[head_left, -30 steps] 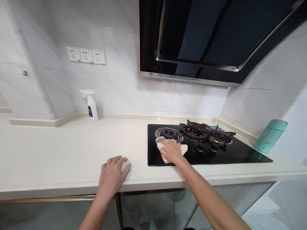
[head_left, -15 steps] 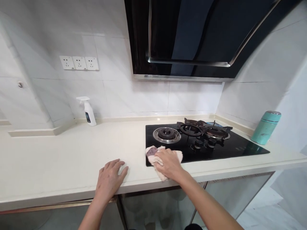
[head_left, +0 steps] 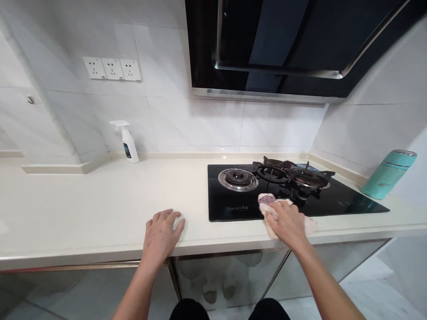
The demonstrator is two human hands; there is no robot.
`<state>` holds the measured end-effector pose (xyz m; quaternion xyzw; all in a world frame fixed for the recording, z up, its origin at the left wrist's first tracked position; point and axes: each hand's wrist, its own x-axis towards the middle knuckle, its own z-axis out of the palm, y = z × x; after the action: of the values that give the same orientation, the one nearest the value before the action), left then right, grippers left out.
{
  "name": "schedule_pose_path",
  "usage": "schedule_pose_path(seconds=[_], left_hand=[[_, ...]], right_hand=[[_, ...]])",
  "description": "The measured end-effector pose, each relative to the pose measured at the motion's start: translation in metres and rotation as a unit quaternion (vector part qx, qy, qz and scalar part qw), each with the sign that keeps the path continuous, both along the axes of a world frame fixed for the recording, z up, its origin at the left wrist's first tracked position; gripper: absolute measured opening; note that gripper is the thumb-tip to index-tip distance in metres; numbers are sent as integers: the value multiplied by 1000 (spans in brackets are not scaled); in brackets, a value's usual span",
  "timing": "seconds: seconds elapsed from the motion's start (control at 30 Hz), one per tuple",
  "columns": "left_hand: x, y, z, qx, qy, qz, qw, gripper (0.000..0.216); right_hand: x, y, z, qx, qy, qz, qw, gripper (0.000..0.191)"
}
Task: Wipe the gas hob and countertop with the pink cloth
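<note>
My right hand (head_left: 287, 222) presses a pale cloth (head_left: 269, 209) with a purplish patch onto the front edge of the black gas stove (head_left: 233, 211). Its fingers are bunched over the cloth, which spreads out onto the counter in front. Left of the stove, my left hand (head_left: 163, 232) lies on the white countertop (head_left: 110, 200) near its front edge, fingers stretched and holding nothing. The left burner (head_left: 238, 178) has no grate on it, while dark pan supports (head_left: 273, 171) are stacked at the back. The control knobs lie just beyond the cloth, partly hidden.
A white spray bottle (head_left: 129, 144) stands by the back wall at left, below the sockets (head_left: 112, 69). On the right stands a turquoise flask (head_left: 388, 174). The black range hood (head_left: 273, 49) overhangs the stove. Glass cabinet doors (head_left: 230, 275) are below the counter.
My right hand has slid the cloth rightward along the stove's front edge, uncovering the brand lettering. My left hand stays resting on the counter. The view has shifted slightly.
</note>
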<state>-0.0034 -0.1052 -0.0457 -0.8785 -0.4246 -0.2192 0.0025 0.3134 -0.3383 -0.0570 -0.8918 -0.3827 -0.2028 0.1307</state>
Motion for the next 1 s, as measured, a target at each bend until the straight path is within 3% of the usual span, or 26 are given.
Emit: schedule_pose_path(seconds=[0.13,0.27,0.37,0.47,0.57,0.63,0.7,0.83,0.93,1.0], left_hand=[[-2,0,3,-18,-6,-4,1000,40],[-5,8,2,-22,-12,-8,1000,44],[-8,18,-2,-13,-4,-12,1000,45],[-11,26,-4,-21,10,-18,1000,50],[-12,30,-2,-47,24,-13,999,51],[-12,32,-1,-57,29,-12,998,51],[-12,33,-2,-59,34,-11,998,52],[-12,40,-6,-60,51,-2,997,56],[-13,44,-10,-54,56,2,997,61],[-13,46,-11,-53,57,2,997,62]], right_hand=[[-62,40,4,50,41,163,984,21],[-127,78,7,110,83,335,932,15],[-161,99,6,97,65,403,908,26],[-166,107,6,70,40,410,908,36],[-141,93,6,66,33,413,908,36],[-110,72,5,79,43,384,919,32],[-70,44,3,94,62,312,944,27],[25,-25,2,67,64,44,995,29],[88,-76,6,67,63,-76,993,35],[113,-101,10,70,61,-118,989,38]])
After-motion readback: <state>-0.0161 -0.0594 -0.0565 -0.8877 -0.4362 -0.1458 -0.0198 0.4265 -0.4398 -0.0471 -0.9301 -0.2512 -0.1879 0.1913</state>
